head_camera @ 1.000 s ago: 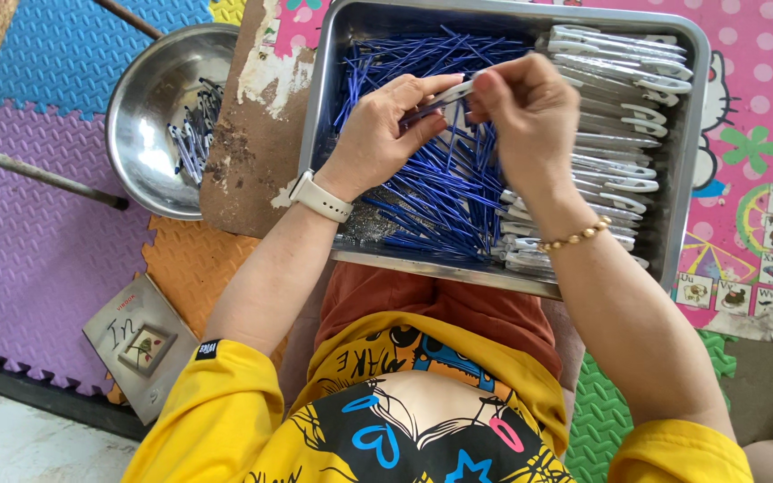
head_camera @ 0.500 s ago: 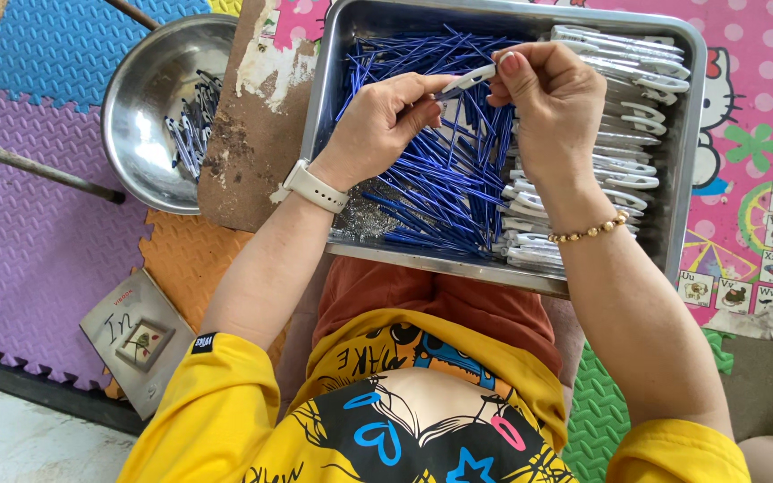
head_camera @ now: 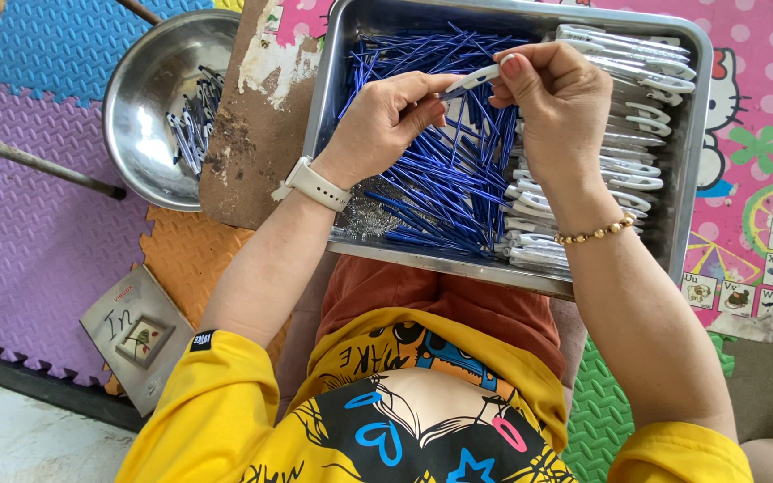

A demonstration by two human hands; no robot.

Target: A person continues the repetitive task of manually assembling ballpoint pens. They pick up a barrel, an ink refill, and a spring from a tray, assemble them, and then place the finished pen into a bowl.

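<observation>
Two hands are raised together over a steel tray, both pinched on one white pen barrel. The left hand is closed on the barrel's lower left end with thumb and forefinger; the right hand is closed on its upper right end, fingertips curled down. The barrel's long axis is seen running left to right with a slight upward tilt toward the right hand. Whether a blue refill is partly seated inside it cannot be told.

A white wristwatch is worn on the left wrist, a beaded bracelet on the right.

Directly below the hands, a loose heap of blue refills is spread across the tray's left and middle part, lying in mixed directions. Along the tray's right side, white pen barrels are stacked roughly crosswise, just beside the right hand, so the right hand is nearer to them and the left nearer to the refills.

The tray is rested on the person's lap. To the left, well apart, a round steel bowl holding a few dark pens is noted on coloured foam floor mats. A small framed picture lies by the left elbow.
</observation>
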